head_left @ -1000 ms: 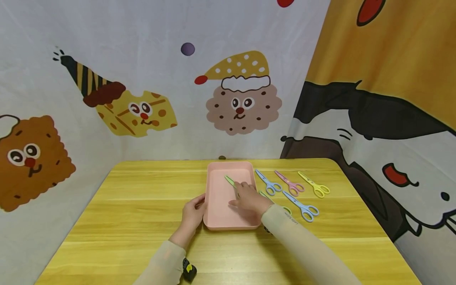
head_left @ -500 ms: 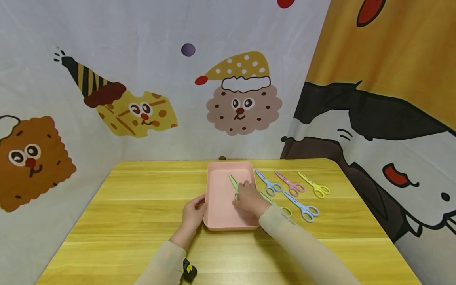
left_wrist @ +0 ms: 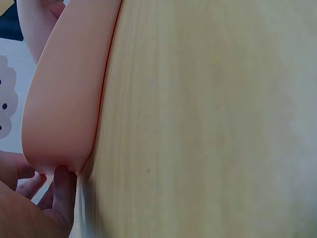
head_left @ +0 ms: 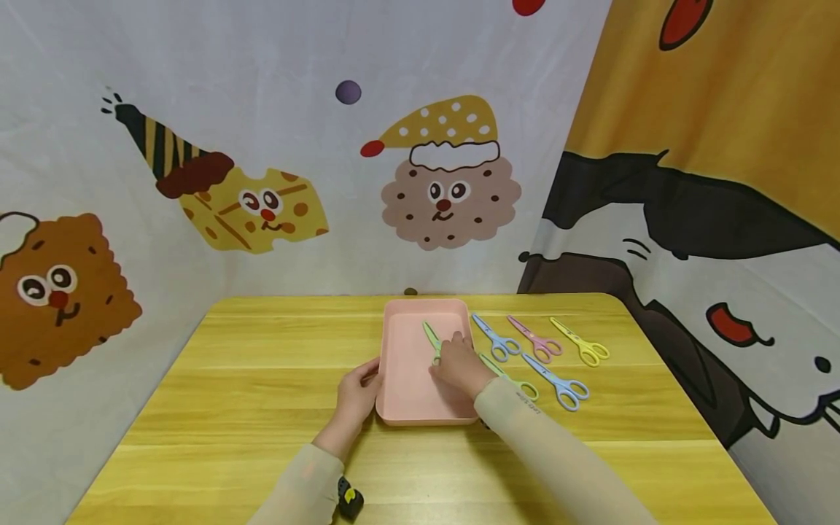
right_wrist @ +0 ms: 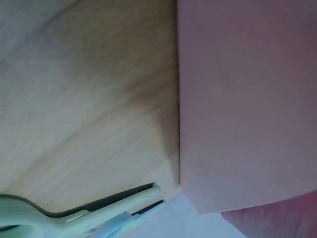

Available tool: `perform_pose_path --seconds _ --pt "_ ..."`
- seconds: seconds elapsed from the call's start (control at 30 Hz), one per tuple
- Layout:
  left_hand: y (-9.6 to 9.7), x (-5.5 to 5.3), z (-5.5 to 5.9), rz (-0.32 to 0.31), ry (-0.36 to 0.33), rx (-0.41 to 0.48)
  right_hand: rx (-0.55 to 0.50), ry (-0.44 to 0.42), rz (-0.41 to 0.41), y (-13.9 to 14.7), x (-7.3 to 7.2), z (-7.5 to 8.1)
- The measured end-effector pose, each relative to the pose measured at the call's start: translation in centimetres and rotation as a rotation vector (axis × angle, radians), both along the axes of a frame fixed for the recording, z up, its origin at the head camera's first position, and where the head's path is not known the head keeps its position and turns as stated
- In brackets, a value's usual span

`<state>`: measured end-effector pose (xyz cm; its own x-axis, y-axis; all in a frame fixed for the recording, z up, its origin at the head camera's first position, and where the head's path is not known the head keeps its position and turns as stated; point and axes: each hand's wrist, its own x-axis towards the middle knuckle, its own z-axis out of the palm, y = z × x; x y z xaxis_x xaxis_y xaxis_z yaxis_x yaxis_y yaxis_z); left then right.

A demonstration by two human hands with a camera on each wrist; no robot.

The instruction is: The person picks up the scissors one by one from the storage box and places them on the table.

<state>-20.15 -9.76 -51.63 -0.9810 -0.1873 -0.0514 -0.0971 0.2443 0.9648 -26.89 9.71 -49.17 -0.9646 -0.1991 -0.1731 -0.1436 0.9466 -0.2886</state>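
A shallow pink tray lies on the wooden table. My left hand holds its left side; in the left wrist view, the fingertips of that left hand meet the tray's outer wall at rim and base. Inside the tray, my right hand grips light green scissors by the handle end, which the fingers mostly hide. The blades point away toward the far left, close over the tray floor. In the right wrist view, the tray wall covers most of that hand.
Right of the tray lie more scissors: a green pair nearest it, two blue pairs, a pink pair and a yellow pair. A cartoon-printed cloth hangs behind the table.
The right hand has shifted slightly right and toward me inside the tray, and the green scissors have turned a little and moved right. The left hand stays at the tray's side.
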Motion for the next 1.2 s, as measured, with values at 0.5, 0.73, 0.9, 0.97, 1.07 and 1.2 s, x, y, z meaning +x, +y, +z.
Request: perform_pose_path --seconds 0.5,0.73,0.9,0.97,1.07,1.2 --pt "-0.1 0.26 0.13 -0.007 -0.001 -0.004 -0.045 -0.04 0.013 0.34 -0.12 0.34" --pt "-0.1 0.21 0.13 -0.002 -0.008 0.005 -0.047 -0.037 0.035 0.47 -0.41 0.28" --pt "-0.11 0.16 0.1 -0.001 -0.011 0.005 -0.04 -0.037 0.044 0.55 -0.6 0.19" --pt "-0.1 0.13 0.07 0.0 -0.013 0.002 -0.047 -0.034 0.044 0.58 -0.64 0.19" --pt "-0.1 0.07 0.04 -0.001 -0.015 -0.002 -0.065 -0.025 0.04 0.62 -0.66 0.21" --pt "-0.08 0.05 0.03 -0.002 -0.017 -0.006 -0.087 -0.016 0.034 0.68 -0.62 0.16"
